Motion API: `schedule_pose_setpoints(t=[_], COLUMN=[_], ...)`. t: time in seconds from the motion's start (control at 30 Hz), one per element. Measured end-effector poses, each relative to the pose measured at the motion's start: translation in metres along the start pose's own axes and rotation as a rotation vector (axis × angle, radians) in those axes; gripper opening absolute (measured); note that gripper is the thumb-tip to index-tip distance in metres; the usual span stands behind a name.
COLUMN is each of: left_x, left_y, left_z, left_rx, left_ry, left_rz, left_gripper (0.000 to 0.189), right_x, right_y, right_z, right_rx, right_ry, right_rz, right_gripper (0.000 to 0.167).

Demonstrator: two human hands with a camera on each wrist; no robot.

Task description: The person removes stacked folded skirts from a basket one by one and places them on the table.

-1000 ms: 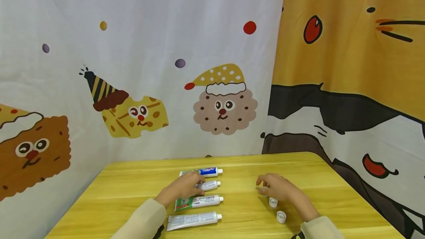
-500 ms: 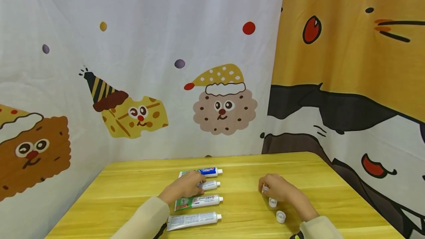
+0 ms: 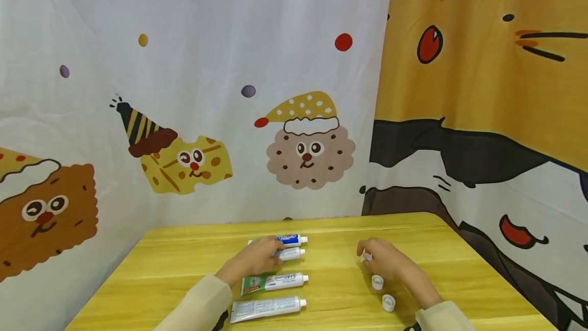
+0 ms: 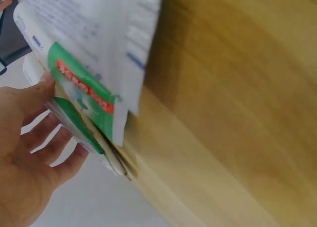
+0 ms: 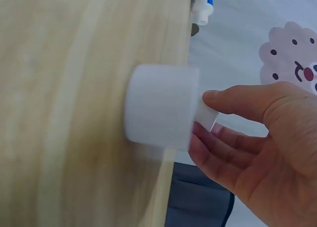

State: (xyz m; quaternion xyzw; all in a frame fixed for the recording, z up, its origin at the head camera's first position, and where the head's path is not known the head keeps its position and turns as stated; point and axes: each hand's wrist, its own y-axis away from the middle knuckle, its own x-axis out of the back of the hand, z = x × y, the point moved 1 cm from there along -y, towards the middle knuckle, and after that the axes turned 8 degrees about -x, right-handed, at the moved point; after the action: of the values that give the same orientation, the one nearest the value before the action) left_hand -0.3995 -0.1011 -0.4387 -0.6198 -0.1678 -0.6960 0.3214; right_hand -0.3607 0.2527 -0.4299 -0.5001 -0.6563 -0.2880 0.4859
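My left hand [image 3: 257, 257] grips the rear of a small silver-white toothpaste tube [image 3: 290, 254], hiding its tail end. Right beside that tube, on its far side, lies a blue-and-white toothpaste tube [image 3: 289, 240], partly behind the hand. Nearer to me are a green-and-white tube [image 3: 275, 283] and a mostly white tube [image 3: 266, 309]. All the tubes' uncapped nozzles point right. In the left wrist view the left thumb [image 4: 42, 90] lies along a tube. My right hand [image 3: 386, 259] pinches a white cap [image 5: 207, 115] between thumb and fingers, at the table.
Two more white caps, one [image 3: 377, 282] just below the right hand and another [image 3: 388, 303] nearer to me, sit on the yellow wood-grain table [image 3: 335, 300]. A cartoon-printed curtain [image 3: 193, 65] hangs behind the table's far edge.
The silver-white tube has shifted away from me, close to the blue-and-white tube, with the left hand on it. My right fingers have come together on the cap.
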Motion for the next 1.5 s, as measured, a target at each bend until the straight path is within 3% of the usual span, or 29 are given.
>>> schedule_pose_setpoints(t=[0.4, 0.67, 1.07, 1.33, 1.5], left_x=[0.020, 0.029, 0.026, 0.028, 0.026], left_y=[-0.008, -0.004, 0.006, 0.011, 0.015], left_z=[0.002, 0.014, 0.041, 0.059, 0.066], left_rx=[-0.023, -0.015, -0.065, -0.073, -0.097], left_ry=[0.059, 0.117, 0.111, 0.182, 0.193], left_rz=[0.135, 0.227, 0.382, 0.414, 0.447], left_gripper=[0.030, 0.032, 0.032, 0.034, 0.035], right_x=[0.012, 0.023, 0.040, 0.047, 0.049], right_y=[-0.003, 0.000, 0.006, 0.009, 0.013], right_z=[-0.007, -0.020, -0.044, -0.060, -0.069], right_rx=[0.032, 0.089, 0.133, 0.134, 0.139], right_ry=[-0.024, -0.024, -0.122, -0.160, -0.208], right_rz=[0.117, 0.224, 0.270, 0.382, 0.406], right_gripper=[0.020, 0.018, 0.016, 0.025, 0.026])
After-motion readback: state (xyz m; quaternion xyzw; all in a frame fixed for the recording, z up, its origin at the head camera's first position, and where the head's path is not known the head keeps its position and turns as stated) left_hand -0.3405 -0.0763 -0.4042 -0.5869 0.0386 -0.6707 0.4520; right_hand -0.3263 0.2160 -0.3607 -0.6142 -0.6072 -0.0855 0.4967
